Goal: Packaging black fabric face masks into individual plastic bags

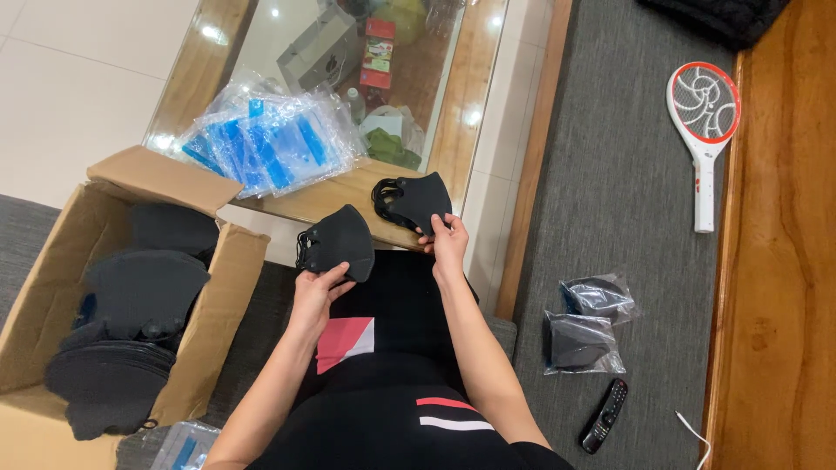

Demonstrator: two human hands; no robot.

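Left hand (315, 292) pinches one black mask (338, 243); right hand (448, 244) grips a mask stack (414, 202) on the table (348, 196) edge.
Box (52, 287) at 9 o'clock, bags (266, 139) at 11. Judgement: square edges, keep loops untangled.

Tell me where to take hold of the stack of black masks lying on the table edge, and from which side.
Take the stack of black masks at its near lower edge, coming from the person's side, where the right hand already touches it. That edge overhangs the table rim, so a thumb can probably slip under and fingers on top. Avoid the left end: the ear loops bunch there and would likely pull loose.
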